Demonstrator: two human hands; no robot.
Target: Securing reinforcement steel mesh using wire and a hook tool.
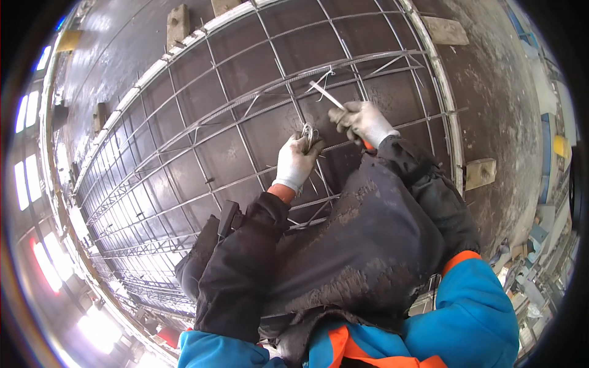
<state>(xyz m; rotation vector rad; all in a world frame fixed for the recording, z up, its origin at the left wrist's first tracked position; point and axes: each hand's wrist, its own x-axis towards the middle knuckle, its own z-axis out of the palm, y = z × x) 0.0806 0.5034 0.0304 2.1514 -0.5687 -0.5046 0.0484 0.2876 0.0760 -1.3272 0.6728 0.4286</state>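
Gloved left hand (294, 162) and right hand (368, 124), both loaded, over steel mesh (268, 40)
Left fingers: narrow, pinched on wire bundle (309, 131), frame centre; right fingers: closed round slim metal tool (327, 94), right of centre, tip near wire loop (330, 72) on lattice girder (265, 89), upper centre, contact unclear; risk: a loosened left pinch could let wires drop through the mesh

Gaps between mesh bars (270, 40); raised girder (288, 80) obstructs.
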